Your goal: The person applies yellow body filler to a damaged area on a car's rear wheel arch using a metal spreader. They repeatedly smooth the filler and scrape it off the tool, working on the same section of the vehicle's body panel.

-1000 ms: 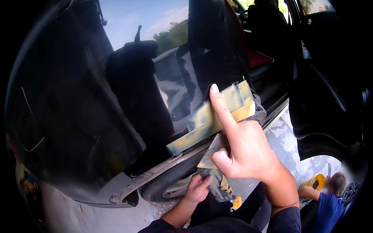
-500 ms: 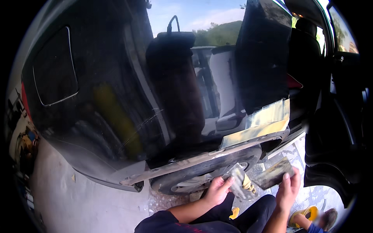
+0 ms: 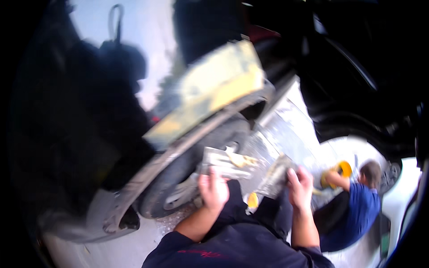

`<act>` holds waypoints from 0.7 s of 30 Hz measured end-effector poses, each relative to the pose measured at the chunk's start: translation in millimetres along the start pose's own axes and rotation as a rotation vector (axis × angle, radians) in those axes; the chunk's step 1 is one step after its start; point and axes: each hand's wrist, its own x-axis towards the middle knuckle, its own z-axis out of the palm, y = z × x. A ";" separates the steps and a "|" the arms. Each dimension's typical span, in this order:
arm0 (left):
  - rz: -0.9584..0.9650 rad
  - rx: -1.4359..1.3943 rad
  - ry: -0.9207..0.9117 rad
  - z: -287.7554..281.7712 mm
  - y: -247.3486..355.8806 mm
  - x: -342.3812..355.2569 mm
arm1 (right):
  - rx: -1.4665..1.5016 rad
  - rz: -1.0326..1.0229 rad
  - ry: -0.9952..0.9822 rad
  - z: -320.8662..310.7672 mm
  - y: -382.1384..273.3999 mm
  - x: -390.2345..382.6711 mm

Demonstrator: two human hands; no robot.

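Observation:
My left hand [image 3: 214,190] pinches the lower edge of a flat, smeared putty spreader [image 3: 215,160], which bears a lump of yellowish putty [image 3: 240,159]. In my right hand [image 3: 300,184] is a second thin putty spreader [image 3: 272,178], grey with residue, gripped at its right edge. The two spreaders are apart, over my lap. Beyond them is a black car's wheel arch with a pale yellow filler patch [image 3: 214,91] on the panel above it. Motion blur softens the patch and both spreaders.
The car's tyre [image 3: 156,194] lies ahead on the left, under the arch. An open dark door [image 3: 353,85] fills the upper right. At the right, a person in a blue shirt [image 3: 359,214] crouches with a hand at a yellow bucket [image 3: 345,169].
My view has turned right and down, so the car panel shifts left and the crouching person comes into sight. The left spreader has tilted flatter. Both spreaders stay in my hands.

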 end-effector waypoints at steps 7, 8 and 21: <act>0.147 0.016 -0.166 36.9 -1.3 -7.1 | 0.351 0.120 -0.162 23.9 -16.9 -2.3; 0.166 0.001 -0.163 37.7 0.0 -8.5 | 0.343 0.132 -0.157 31.0 -16.5 -1.7; 0.091 0.826 -0.627 32.8 39.5 -11.7 | 0.291 -0.078 -0.193 41.6 -50.9 18.0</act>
